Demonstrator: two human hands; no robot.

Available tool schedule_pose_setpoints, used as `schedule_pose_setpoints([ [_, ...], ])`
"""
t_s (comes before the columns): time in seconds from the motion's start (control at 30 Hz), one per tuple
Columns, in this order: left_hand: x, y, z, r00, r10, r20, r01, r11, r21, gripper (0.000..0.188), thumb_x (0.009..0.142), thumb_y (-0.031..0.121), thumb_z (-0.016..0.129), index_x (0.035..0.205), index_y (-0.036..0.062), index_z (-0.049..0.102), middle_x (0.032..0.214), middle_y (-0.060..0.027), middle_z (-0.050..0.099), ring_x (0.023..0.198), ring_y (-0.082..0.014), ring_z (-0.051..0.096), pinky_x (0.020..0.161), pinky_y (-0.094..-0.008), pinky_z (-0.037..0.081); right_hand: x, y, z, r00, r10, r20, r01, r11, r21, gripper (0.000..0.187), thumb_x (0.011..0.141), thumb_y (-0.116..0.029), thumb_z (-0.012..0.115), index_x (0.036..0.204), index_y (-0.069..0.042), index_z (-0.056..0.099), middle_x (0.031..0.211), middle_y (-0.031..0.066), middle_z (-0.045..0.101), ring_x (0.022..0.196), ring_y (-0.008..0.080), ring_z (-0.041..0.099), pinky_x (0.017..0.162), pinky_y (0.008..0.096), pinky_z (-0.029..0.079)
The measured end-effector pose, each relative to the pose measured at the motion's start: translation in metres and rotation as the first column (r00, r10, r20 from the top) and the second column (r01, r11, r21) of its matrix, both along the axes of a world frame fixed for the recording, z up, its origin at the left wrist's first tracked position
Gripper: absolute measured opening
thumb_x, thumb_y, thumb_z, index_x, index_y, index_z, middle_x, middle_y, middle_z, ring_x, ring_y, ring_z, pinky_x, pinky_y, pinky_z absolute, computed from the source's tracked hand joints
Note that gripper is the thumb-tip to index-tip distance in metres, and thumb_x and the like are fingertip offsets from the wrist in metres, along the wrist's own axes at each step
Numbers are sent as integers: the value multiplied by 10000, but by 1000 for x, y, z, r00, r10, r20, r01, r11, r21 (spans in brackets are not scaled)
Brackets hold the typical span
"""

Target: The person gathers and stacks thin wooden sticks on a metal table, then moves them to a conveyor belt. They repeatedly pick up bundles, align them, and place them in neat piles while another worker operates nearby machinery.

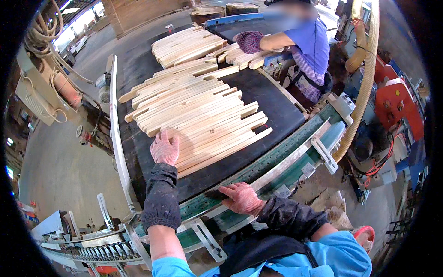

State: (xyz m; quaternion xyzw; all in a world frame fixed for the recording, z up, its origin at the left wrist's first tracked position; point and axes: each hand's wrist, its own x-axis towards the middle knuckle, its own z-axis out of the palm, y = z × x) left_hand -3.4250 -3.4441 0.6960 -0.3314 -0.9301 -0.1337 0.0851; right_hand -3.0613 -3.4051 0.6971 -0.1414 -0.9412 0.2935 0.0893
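Pale wood strips [203, 124] lie side by side in a broad, uneven-ended layer on a black table [278, 102], running from about mid-table down toward its near edge; bare black surface shows between the layer and the right edge. Left hand [165, 147], in a pinkish knit glove, is at the left ends of the nearer strips, fingers bent over them; cannot tell whether it clasps any or only presses. Right hand [242, 198], same kind of glove, lies on the green curved track [277, 158] along the table's near edge, well apart from the strips; fingers loosely extended, thumb side partly hidden, nothing visible in its grasp. A second bundle of strips [187, 45] sits toward the far edge. At the right edge, a co-worker [314, 44] in a blue-violet top reaches in, one dark purple glove [249, 42] just above a shorter group of strips [247, 57]. A white rail [119, 134] borders the left edge.
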Motion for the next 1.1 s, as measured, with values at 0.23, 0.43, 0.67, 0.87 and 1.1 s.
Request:
schedule_pose_setpoints([
  [0.23, 4, 2, 7, 1000, 7, 16, -7, 1000, -11, 693, 1006, 549, 620, 1546, 125, 521, 1522, -184, 585, 1374, -375, 581, 1160, -523, 415, 2, 2, -2, 999, 15, 38, -15, 1000, 1, 548, 936, -347, 726, 1416, -103, 628, 1327, 121, 702, 1228, 362, 653, 1053, 508, 498],
  [0.43, 3, 2, 5, 1000, 10, 21, -10, 1000, -23, 727, 1014, 562, 605, 1583, 129, 479, 1535, -197, 575, 1385, -387, 573, 1165, -528, 412, 2, 0, 2, 999, 7, 45, -6, 1000, -14, 551, 929, -338, 733, 1418, -104, 631, 1307, 109, 708, 1226, 355, 656, 1056, 506, 497],
  [0.67, 4, 2, 8, 998, 17, 63, -15, 999, -43, 736, 1024, 581, 567, 1614, 158, 448, 1585, -237, 524, 1433, -424, 525, 1195, -537, 399, 2, 0, -3, 999, 4, 39, -4, 1000, 12, 572, 934, -344, 732, 1443, -109, 621, 1305, 103, 709, 1223, 356, 657, 1065, 505, 494],
  [0.87, 2, 2, 7, 998, 13, 68, -11, 999, -32, 730, 1024, 576, 573, 1613, 164, 450, 1586, -237, 522, 1434, -427, 523, 1198, -542, 395, 1, 0, -4, 1000, 6, 21, -6, 1000, 4, 577, 932, -352, 737, 1443, -111, 619, 1299, 107, 710, 1214, 359, 659, 1064, 510, 492],
  [1.1, 3, 2, 7, 998, 1, 61, 0, 1000, -10, 727, 1022, 572, 579, 1606, 157, 457, 1572, -247, 532, 1418, -437, 536, 1190, -545, 401, 2, 0, -2, 1000, 0, 11, 0, 1000, 16, 564, 929, -353, 736, 1426, -111, 629, 1286, 110, 712, 1203, 360, 662, 1058, 509, 496],
])
